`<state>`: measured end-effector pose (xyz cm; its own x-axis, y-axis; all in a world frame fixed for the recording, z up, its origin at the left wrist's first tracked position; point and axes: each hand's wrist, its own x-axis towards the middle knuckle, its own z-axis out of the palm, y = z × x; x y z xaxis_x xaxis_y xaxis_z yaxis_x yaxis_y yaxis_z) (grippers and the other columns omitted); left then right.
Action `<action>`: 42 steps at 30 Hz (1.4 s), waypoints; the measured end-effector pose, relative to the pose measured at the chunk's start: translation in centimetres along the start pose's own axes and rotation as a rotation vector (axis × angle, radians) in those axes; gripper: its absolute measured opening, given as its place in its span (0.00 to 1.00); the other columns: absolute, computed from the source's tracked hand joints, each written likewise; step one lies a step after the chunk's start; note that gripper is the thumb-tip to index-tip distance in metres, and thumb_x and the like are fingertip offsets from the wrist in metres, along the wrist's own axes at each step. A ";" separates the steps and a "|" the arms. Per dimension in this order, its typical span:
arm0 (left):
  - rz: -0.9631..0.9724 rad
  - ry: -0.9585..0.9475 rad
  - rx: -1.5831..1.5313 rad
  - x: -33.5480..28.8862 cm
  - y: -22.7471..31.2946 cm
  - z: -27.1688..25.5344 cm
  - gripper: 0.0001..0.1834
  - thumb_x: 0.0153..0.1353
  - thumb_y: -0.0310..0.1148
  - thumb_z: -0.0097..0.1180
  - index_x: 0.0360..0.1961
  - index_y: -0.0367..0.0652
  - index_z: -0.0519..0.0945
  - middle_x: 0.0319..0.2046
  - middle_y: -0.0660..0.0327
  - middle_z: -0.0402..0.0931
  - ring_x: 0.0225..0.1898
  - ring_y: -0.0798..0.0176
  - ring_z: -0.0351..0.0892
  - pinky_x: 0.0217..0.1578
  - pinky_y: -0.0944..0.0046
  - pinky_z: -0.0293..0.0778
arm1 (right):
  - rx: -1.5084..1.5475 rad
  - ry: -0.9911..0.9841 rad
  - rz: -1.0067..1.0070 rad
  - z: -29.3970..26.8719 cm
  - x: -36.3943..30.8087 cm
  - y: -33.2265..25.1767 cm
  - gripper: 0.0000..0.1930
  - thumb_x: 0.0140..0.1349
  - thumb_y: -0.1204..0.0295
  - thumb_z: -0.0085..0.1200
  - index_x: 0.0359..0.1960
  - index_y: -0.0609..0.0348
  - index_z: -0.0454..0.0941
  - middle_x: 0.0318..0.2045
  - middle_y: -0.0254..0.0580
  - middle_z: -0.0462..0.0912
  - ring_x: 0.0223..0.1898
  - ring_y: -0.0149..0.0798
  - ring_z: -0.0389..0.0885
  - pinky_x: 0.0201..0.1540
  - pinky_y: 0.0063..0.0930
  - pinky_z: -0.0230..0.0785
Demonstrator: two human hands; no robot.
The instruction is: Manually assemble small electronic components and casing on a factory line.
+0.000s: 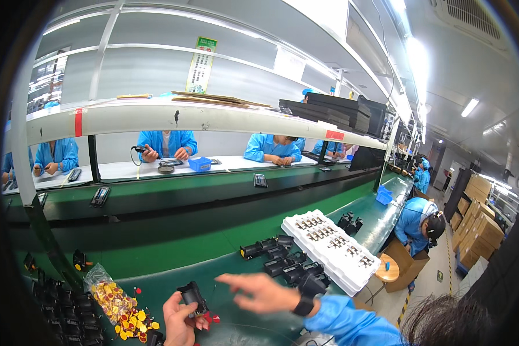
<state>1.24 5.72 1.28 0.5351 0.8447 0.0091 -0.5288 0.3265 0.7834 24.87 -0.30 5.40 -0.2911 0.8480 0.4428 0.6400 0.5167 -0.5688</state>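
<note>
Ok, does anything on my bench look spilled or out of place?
Yes, possibly: yellow pieces lie loose in a heap beside the clear bag, as if spilled or tipped out. Small red bits also lie near your left hand, apart from that heap.

One held black housing point(195, 296), one clear bag point(105, 294), one round stool point(391, 273) — and two blue bins point(199, 165).
</note>
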 end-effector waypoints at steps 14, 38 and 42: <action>0.081 0.145 0.022 0.9 -0.5 -0.5 0.07 0.56 0.25 0.53 0.35 0.37 0.70 0.25 0.56 0.73 0.12 0.61 0.66 0.15 0.57 0.71 | -0.878 0.108 1.118 -19.6 -7.1 26.1 0.23 0.48 0.65 0.61 0.43 0.71 0.80 0.42 0.66 0.83 0.46 0.57 0.83 0.51 0.45 0.76; 0.080 0.138 0.126 0.8 0.2 -0.8 0.07 0.57 0.25 0.51 0.37 0.36 0.70 0.25 0.52 0.76 0.16 0.55 0.76 0.16 0.60 0.74 | -0.062 0.359 1.078 -21.9 -7.5 22.7 0.10 0.54 0.76 0.60 0.23 0.73 0.77 0.20 0.47 0.78 0.18 0.38 0.79 0.17 0.31 0.77; 0.086 0.134 0.109 0.8 0.1 -0.8 0.06 0.59 0.25 0.53 0.37 0.36 0.71 0.24 0.52 0.78 0.15 0.57 0.77 0.15 0.64 0.74 | 0.112 0.401 0.755 -17.8 -2.8 15.9 0.13 0.63 0.73 0.58 0.26 0.65 0.68 0.17 0.45 0.76 0.16 0.40 0.82 0.14 0.30 0.75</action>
<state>1.08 6.77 0.80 0.3943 0.9190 0.0019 -0.4904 0.2086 0.8462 48.55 3.46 7.48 0.4708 0.8743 0.1183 0.4809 -0.1419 -0.8652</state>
